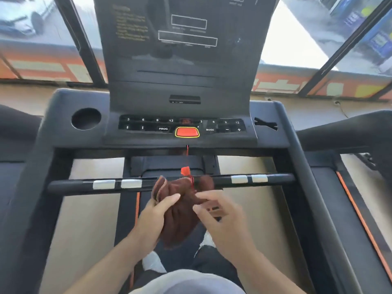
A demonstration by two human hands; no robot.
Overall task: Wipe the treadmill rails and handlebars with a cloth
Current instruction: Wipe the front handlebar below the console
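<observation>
A person stands on a treadmill, looking down over the console (182,128) at both hands. A dark brown cloth (180,211) is bunched between the hands, just in front of the horizontal handlebar (70,184); its upper folds lie against the middle of the bar and cover a short stretch of it, while the lower end hangs loose below the hands.

The left hand (154,215) grips the left side of the cloth, fingers (169,199) curled round the fabric with the thumb on top. The right hand (220,215) is at the right side of the cloth, its fingers bent and drawn together, the tips pinching the fabric edge; motion blur softens this hand, so the exact hold is hard to read.

The handlebar carries 4 silver sensor plates, 2 on the left (117,183) and 2 on the right (249,178). A red safety clip (185,171) hangs on a red cord from below the red stop button (187,132) and dangles right at the top of the cloth. The console shows numbered keys 3, 6, 9, 12 on each side, with PROG and MODE labels. A round cup holder (86,118) sits at the left of the console. The black side rails (314,187) run back along both sides. Windows (31,22) lie beyond the machine.
</observation>
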